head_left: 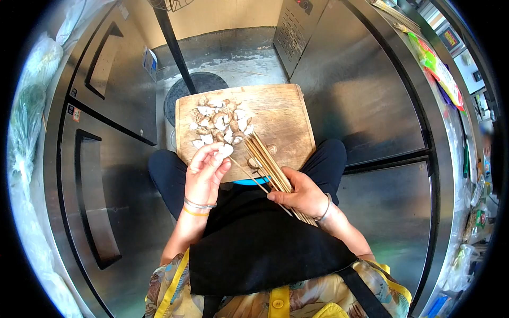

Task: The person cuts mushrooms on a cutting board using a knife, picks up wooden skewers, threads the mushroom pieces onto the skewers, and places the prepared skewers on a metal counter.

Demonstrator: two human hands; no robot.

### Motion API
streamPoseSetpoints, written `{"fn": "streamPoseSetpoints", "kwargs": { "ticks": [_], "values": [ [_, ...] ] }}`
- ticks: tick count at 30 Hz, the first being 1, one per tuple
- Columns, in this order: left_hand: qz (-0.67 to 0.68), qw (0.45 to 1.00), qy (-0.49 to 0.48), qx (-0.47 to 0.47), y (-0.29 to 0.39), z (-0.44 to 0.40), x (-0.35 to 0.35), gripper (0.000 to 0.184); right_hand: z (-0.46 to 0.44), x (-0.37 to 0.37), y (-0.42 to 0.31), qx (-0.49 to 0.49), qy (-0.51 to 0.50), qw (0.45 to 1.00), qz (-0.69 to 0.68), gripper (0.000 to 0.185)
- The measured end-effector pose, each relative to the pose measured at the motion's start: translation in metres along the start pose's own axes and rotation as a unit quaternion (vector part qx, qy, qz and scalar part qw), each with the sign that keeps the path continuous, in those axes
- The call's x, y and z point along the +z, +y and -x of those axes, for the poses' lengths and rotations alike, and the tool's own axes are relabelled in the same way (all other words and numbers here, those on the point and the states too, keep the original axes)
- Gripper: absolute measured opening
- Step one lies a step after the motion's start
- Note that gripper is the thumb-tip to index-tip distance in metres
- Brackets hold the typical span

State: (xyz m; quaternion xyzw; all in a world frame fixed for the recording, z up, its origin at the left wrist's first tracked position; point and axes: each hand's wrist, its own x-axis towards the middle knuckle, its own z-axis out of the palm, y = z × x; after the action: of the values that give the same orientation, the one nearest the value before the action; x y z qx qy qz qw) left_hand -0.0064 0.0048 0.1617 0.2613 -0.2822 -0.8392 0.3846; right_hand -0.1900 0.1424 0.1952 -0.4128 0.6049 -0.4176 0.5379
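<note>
Between the fingertips of my left hand (205, 168) is a pale piece of mushroom (226, 150). One wooden skewer (249, 174) slants from that piece back to my right hand (301, 192); whether its tip is inside the mushroom I cannot tell. My right hand is closed around a bundle of wooden skewers (269, 163), with the single one under its thumb. Past my left hand, a pile of cut brown-and-white mushrooms (220, 121) lies on a wooden cutting board (283, 114) over my knees. A few brown pieces (253, 162) lie beside the skewers, partly hidden by them.
Steel cabinets stand close on both sides, the left cabinet (114, 119) with dark handles and the right cabinet (366, 79). Behind the board is a round black base (209, 80) with a pole (175, 47). Plastic bags (32, 106) line the left counter; packets (437, 69) lie on the right.
</note>
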Motion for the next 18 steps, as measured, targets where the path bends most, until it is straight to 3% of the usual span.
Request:
{"fn": "streamPoseSetpoints", "kwargs": {
  "ticks": [3, 5, 8, 12, 17, 18],
  "values": [
    [-0.089, 0.994, -0.007, 0.06, -0.001, 0.003, 0.006, 0.021, 0.0, 0.0, -0.002, 0.014, -0.006, 1.0, 0.002, 0.035],
    [-0.188, 0.97, -0.014, 0.155, -0.002, 0.005, 0.011, 0.017, 0.0, 0.0, -0.001, 0.017, -0.009, 1.0, -0.002, 0.035],
    [-0.248, 0.949, -0.029, 0.193, -0.003, 0.006, 0.013, 0.014, 0.0, 0.001, 0.003, 0.011, -0.007, 1.0, 0.0, 0.036],
    [-0.281, 0.936, -0.045, 0.207, -0.008, 0.008, 0.01, 0.015, 0.001, 0.001, 0.001, 0.012, -0.009, 1.0, 0.014, 0.037],
    [-0.318, 0.937, -0.067, 0.125, -0.029, 0.015, 0.003, 0.016, -0.004, 0.002, 0.006, 0.008, -0.003, 1.0, -0.007, 0.036],
    [-0.318, 0.933, -0.083, 0.146, -0.029, 0.012, 0.0, 0.019, -0.005, 0.002, 0.002, 0.027, 0.002, 1.0, -0.016, 0.035]
  ]
}}
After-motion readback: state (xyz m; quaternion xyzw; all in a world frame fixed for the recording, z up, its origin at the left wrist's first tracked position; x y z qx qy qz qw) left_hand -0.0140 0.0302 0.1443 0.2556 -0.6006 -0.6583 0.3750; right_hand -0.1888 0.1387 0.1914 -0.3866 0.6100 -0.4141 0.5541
